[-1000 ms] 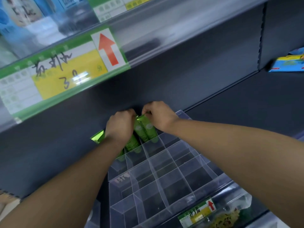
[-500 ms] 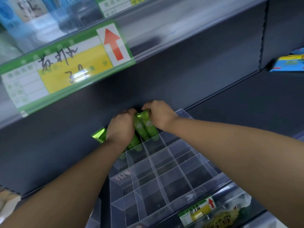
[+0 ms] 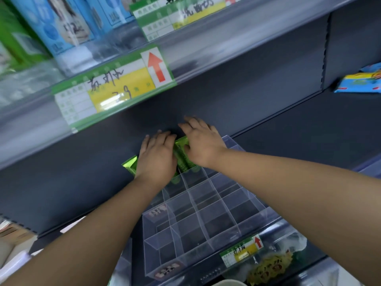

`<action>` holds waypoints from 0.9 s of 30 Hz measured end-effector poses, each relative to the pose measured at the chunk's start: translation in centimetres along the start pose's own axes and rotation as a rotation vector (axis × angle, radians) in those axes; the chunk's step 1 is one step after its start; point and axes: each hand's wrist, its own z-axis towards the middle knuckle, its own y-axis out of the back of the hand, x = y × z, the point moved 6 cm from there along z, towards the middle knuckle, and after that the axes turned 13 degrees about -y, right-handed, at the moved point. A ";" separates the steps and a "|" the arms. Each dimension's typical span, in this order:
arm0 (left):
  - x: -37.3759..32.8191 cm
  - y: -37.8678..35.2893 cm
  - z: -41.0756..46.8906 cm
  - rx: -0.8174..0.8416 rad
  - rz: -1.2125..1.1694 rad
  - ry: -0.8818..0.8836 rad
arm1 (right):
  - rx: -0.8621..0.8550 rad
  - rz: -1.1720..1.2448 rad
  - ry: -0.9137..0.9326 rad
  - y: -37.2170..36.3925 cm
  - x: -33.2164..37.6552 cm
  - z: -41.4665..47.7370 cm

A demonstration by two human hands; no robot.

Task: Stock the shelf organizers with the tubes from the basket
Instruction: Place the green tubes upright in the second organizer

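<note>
The green tubes [image 3: 181,156] stood crimped end up in the rear row of the clear organizer [image 3: 206,205], leaning back toward the shelf's rear panel [image 3: 247,112]. One further tube [image 3: 130,166] showed just left of the left wrist; whether it sat inside a compartment could not be told. The left hand [image 3: 156,159] lay flat over the tubes, fingers straight and gripping nothing. The right hand [image 3: 201,141] was likewise spread and extended, its palm and thumb resting against the tube tops. Both hands pressed rather than held. Three risks were judged. The leaning tubes, once released, could tip forward into the unfilled nearer compartments or slip behind the organizer. Uneven downward pressure could flex the thin dividers or shift the light organizer on its shelf. Tubes crowded together under the palms could wedge in a shared cell. Clearance under the upper shelf edge, which carried a price label [image 3: 115,89], looked tight, so a withdrawing hand could drag a tube out. The basket was not in view.
</note>
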 end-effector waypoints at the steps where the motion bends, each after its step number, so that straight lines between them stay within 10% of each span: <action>1: -0.2 0.3 -0.3 0.017 0.001 0.000 | 0.014 -0.018 -0.007 0.1 0.1 -0.4; 27: -8.1 7.8 -16.3 0.129 0.021 0.183 | 0.217 -0.189 0.038 2.0 3.7 -19.4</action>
